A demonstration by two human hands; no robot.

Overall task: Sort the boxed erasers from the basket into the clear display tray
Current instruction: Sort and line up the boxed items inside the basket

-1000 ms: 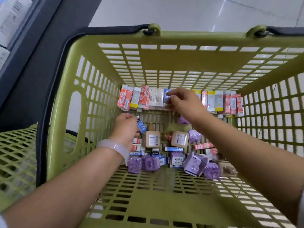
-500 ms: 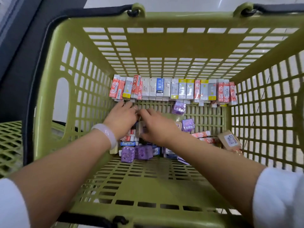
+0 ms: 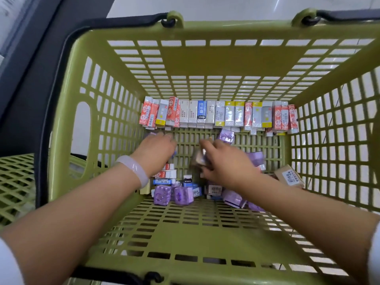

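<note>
Head view: both hands seen down in green basket (image 3: 67, 124). Right hand (image 3: 224, 163) clenched on blurry small box (image 3: 200, 158), kind not made out. Left hand (image 3: 156, 151) grip can't be told. Eraser row (image 3: 218, 115) stood upright along far wall, straight ahead of fingertips; right hand judged nearer.

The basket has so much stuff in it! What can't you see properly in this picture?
Head view only:
- What the right hand holds: motion blur smears it.
- Left hand fingertips: blurred.
- Loose boxes beneath both hands: partly covered.
- Print on the row of boxed erasers: too small.
- The clear tray's edges: not discernible in the basket.
</note>
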